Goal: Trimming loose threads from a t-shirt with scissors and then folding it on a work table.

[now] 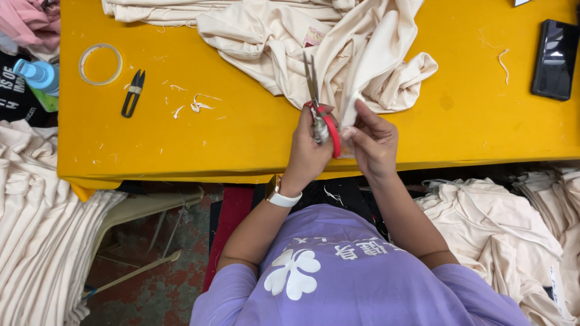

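My left hand (307, 148), a white watch on its wrist, grips a pair of scissors (312, 81) by their red handles, blades pointing away from me and nearly closed. My right hand (376, 142) pinches a fold of the cream garment (338, 48) right beside the scissors. The garment lies crumpled on the yellow table (241, 133), and the held fold rises from the pile toward the front edge. Both hands meet just above that edge.
A tape ring (100, 64), black thread snips (132, 92) and thread scraps (196, 104) lie on the table's left. A dark phone (554, 58) sits at the far right. A blue bottle (37, 75) stands off the left edge. Cream garment piles (36, 223) (513, 223) flank me.
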